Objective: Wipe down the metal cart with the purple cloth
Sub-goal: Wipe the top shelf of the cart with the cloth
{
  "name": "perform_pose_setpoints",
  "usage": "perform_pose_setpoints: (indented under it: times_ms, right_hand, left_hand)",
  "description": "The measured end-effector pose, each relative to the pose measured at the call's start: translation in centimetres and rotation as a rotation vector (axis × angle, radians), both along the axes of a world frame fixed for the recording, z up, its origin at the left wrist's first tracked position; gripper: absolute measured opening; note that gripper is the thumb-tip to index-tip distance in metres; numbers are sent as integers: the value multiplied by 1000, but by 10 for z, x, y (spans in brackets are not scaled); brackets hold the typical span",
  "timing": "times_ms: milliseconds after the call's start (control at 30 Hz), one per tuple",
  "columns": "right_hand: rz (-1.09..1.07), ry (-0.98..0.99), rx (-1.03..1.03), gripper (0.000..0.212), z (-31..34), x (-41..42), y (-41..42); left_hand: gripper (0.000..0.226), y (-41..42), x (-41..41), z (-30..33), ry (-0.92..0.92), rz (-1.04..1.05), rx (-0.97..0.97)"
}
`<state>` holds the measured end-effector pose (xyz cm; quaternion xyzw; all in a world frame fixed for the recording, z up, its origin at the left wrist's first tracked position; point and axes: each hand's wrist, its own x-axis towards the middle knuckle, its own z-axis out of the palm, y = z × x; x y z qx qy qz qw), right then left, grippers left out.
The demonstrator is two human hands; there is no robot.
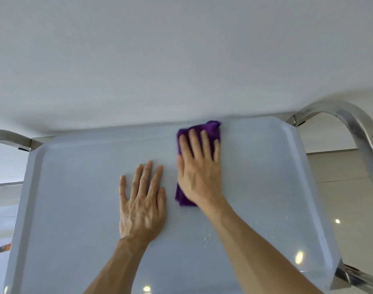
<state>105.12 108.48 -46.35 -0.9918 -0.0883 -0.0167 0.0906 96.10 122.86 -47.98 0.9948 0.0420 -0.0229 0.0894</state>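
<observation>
The metal cart's top shelf (75, 198) is a pale grey tray with a raised rim, filling the lower half of the view. A folded purple cloth (211, 129) lies on it near the far edge, right of centre. My right hand (199, 170) presses flat on the cloth with straight, spread fingers; the cloth shows past the fingertips and beside the wrist. My left hand (142, 200) rests flat on the bare shelf just left of the cloth, fingers spread. Small water droplets (209, 236) dot the shelf near my right forearm.
A curved steel handle (351, 124) rises at the cart's right side and another handle (9, 136) at the left. A plain white wall (181, 60) stands directly behind the cart's far edge. Glossy floor tiles (340, 198) show to the right.
</observation>
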Motion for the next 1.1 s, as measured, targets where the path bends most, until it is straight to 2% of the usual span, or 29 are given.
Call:
perform_pose_setpoints:
  times_ms: [67, 167, 333, 433, 500, 667, 767, 833, 967, 1100]
  right_hand:
    - [159, 20, 10, 49, -2, -27, -16]
    - [162, 23, 4, 47, -6, -43, -67]
    - [-39, 24, -39, 47, 3, 8, -127]
    - [-250, 33, -51, 50, 5, 42, -114]
    - [-296, 33, -60, 51, 3, 40, -87]
    - [-3, 26, -22, 50, -3, -52, -28]
    - [166, 54, 5, 50, -4, -108, -42]
    - [207, 40, 27, 49, -3, -116, -74]
    - [40, 28, -30, 47, 2, -72, -114]
    - [-274, 19, -68, 49, 1, -38, -74]
  left_hand:
    - [53, 0, 0, 0, 0, -2, 0]
    - [53, -1, 1, -1, -2, 0, 2]
    - [53, -2, 1, -2, -9, 3, -4]
    - [53, -2, 3, 0, -18, 13, -12]
    - [52, -1, 3, 0, -24, 6, -17]
    - [52, 1, 0, -2, -20, 1, -2]
    - [53, 0, 0, -3, -30, 8, 2]
    - [52, -1, 0, -4, -45, 3, -3]
    - [51, -2, 1, -6, -58, 13, -12]
    - [50, -1, 2, -7, -63, 5, -17]
